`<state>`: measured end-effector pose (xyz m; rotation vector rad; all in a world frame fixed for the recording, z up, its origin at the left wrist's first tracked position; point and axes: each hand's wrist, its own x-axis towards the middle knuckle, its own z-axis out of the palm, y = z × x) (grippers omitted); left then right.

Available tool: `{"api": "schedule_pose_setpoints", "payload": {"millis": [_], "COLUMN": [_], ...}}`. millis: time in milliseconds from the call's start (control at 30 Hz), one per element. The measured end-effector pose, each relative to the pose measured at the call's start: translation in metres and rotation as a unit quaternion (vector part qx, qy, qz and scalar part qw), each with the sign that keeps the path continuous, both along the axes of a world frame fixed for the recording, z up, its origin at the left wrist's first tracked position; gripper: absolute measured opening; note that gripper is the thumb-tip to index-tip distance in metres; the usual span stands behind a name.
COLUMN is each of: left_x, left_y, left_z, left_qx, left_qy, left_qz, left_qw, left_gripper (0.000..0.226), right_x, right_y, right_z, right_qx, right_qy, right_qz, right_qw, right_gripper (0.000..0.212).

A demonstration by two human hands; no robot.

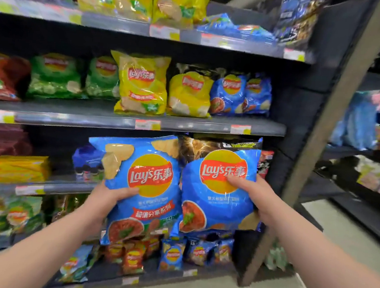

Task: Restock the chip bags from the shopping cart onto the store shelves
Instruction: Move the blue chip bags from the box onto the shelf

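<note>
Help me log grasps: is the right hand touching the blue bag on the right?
Touching. The head view shows the right hand with fingers pressed on the front of the right blue bag.

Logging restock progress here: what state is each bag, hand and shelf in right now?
Left hand: gripping left large blue Lay's bag, held upright.
Right hand: gripping right large blue Lay's bag, held upright.
Yellow Lay's bag: standing upright on middle shelf.
Middle shelf: partly stocked.
</note>
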<state>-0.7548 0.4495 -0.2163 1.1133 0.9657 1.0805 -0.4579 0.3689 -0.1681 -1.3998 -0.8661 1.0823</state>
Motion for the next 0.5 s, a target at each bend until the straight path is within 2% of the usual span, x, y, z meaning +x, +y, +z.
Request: {"api": "schedule_pose_setpoints", "payload": {"millis": [100, 367, 500], "left_x": [0.034, 0.118, 0.147], "left_y": [0.012, 0.073, 0.119], "left_z": [0.015, 0.050, 0.067], "left_qx": [0.029, 0.062, 0.055], "left_qy": [0.009, -0.016, -0.028], "left_qz": [-0.027, -0.084, -0.094], "left_qw": [0.999, 0.994, 0.994], "left_gripper": [0.029, 0.032, 0.047], "right_x": [0.032, 0.103, 0.137], "right_y": [-0.004, 0.020, 0.051], "right_z": [0.011, 0.054, 0.083], "right_qx": [0.019, 0.031, 0.042], "right_qy": [-0.002, -0.022, -0.038], "right_qz": [-0.030, -0.104, -0.126], "right_qw": [0.999, 0.994, 0.990], "right_gripper": [0.041, 0.051, 0.041]}}
